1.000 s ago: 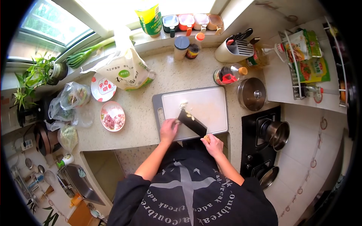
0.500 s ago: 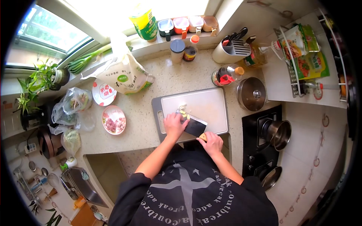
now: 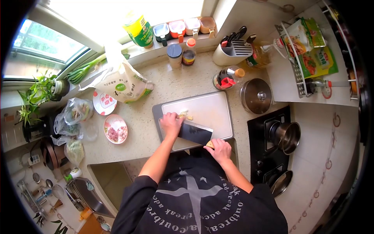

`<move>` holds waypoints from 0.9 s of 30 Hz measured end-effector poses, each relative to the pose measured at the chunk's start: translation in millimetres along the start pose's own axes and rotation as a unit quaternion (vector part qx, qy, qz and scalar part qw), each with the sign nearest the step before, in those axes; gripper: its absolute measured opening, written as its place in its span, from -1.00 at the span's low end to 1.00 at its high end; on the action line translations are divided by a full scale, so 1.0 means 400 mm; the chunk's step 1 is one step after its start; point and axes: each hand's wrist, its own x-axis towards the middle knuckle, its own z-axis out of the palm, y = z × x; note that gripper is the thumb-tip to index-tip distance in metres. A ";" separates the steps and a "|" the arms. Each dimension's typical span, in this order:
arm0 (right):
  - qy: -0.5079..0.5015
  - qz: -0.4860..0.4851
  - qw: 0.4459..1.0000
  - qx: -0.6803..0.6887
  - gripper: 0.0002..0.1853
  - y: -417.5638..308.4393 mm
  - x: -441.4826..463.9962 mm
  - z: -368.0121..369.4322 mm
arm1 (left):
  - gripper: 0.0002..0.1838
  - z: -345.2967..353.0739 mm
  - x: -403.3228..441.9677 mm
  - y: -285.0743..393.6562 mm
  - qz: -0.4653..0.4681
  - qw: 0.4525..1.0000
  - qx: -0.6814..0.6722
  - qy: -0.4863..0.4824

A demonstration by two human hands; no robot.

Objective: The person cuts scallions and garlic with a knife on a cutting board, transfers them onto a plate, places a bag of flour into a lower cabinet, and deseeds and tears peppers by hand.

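Note:
My right hand is wrapped round the light wooden handle of a cleaver. Its broad dark blade slants across the lower part of a cutting board, which has a pale surface and a grey rim. At the board's left side my left hand has its fingers bent in, close to the far end of the blade. Whatever those fingers press on is hidden. Small pale yellow food pieces lie just beyond the fingertips, too small to name surely.
Left of the board stand a bowl of raw meat pieces, a patterned plate and a large white bag. A lidded pan, a sauce bottle and a knife block are at right, near a stove with pans.
The cleaver blade has swung left and shows more of its flat face. My left hand has shifted left; fewer yellow pieces show beside it. The whole view has moved slightly.

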 end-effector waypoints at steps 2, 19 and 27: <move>-0.012 -0.007 1.000 0.005 -0.52 0.021 -0.007 -0.015 | -0.63 -0.002 0.007 -0.013 -0.013 1.000 -0.014 -0.007; -0.170 0.087 0.954 0.233 -0.59 0.133 0.081 -0.026 | -0.68 -0.082 -0.164 -0.059 0.023 0.991 -0.097 -0.086; -0.121 0.123 0.965 0.197 -0.58 0.106 0.122 0.017 | -0.85 -0.061 -0.205 -0.099 0.004 0.999 -0.036 -0.024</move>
